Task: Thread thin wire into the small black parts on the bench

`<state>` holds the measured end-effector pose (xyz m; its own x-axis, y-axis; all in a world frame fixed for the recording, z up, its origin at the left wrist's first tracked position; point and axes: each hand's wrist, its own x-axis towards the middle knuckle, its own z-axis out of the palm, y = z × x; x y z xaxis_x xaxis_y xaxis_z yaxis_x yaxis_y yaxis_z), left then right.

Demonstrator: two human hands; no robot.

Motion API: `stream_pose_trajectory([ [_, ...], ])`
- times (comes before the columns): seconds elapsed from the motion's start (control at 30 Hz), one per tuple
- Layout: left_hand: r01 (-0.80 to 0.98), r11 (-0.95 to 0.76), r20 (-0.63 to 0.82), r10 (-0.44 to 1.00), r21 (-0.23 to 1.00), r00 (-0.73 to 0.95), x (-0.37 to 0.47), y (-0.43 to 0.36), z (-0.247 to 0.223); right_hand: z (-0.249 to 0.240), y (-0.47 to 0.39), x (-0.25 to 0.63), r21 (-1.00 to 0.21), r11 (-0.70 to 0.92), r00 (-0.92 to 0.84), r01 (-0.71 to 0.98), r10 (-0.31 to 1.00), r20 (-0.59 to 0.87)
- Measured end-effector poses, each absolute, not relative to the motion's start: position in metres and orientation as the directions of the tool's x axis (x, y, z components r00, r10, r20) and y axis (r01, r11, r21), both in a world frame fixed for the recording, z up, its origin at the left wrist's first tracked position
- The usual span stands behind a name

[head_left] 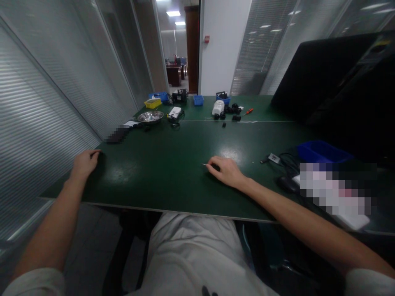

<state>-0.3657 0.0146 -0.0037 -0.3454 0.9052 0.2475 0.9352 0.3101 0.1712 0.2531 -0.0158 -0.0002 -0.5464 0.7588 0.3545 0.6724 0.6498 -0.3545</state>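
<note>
My right hand (226, 171) rests low over the green table (166, 164), thumb and forefinger pinched together. From between those fingertips sticks out the tip of a thin, pale, pin-like piece (204, 164); the rest of it is hidden, and its kind is too small to tell. At the table's left edge lies my left hand (85, 165), holding nothing visible, with its fingers stretched forward and the thumb slightly apart. Just beyond it is a blurred-out dark flat object (117, 135).
Towards the back stand a metal bowl (151, 117), a yellow tray (153, 102), a blue basket (198, 100), a white device (218, 107) and an orange-handled screwdriver (249, 111). On the right are a black mouse (287, 184), cables, a blue tray (324, 151) and a large black monitor (327, 74).
</note>
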Motion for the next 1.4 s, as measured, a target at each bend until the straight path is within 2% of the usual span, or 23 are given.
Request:
stream_pose_trajectory([
  [0.13,0.846,0.375,0.277,0.827,0.378,-0.490,-0.371,0.014,-0.004,-0.001,-0.016,0.253,-0.353,0.651,-0.550,0.672,0.758,0.350],
  [0.23,0.814,0.403,0.290,0.790,0.419,-0.541,-0.373,0.013,-0.004,0.000,-0.016,0.253,-0.360,0.648,-0.546,0.671,0.761,0.351],
  [0.3,0.840,0.386,0.320,0.797,0.383,-0.512,-0.373,0.012,-0.005,0.000,-0.017,0.253,-0.364,0.647,-0.545,0.670,0.762,0.352],
  [0.43,0.932,0.272,0.384,0.855,0.242,-0.349,-0.374,0.013,-0.005,0.001,-0.017,0.253,-0.362,0.645,-0.543,0.673,0.763,0.352],
  [0.63,0.968,0.238,0.374,0.893,0.083,-0.252,-0.373,0.014,-0.004,0.000,-0.016,0.253,-0.363,0.644,-0.545,0.673,0.764,0.346],
  [0.87,0.964,0.252,0.346,0.900,0.080,-0.265,-0.360,0.008,0.005,-0.001,-0.017,0.253,-0.357,0.648,-0.546,0.673,0.761,0.352],
  [1.03,0.930,0.313,0.340,0.868,0.193,-0.362,-0.350,0.003,0.011,0.000,-0.017,0.253,-0.347,0.644,-0.547,0.682,0.764,0.344],
  [1.13,0.869,0.382,0.322,0.818,0.315,-0.476,-0.350,0.003,0.011,0.000,-0.016,0.253,-0.350,0.644,-0.548,0.681,0.764,0.339],
  [1.23,0.754,0.454,0.208,0.774,0.475,-0.598,-0.357,0.005,0.008,-0.001,-0.016,0.254,-0.353,0.647,-0.551,0.675,0.762,0.341],
  [1.4,0.594,0.447,0.075,0.755,0.669,-0.652,-0.364,0.006,0.004,0.001,-0.018,0.254,-0.359,0.644,-0.551,0.676,0.765,0.334],
])
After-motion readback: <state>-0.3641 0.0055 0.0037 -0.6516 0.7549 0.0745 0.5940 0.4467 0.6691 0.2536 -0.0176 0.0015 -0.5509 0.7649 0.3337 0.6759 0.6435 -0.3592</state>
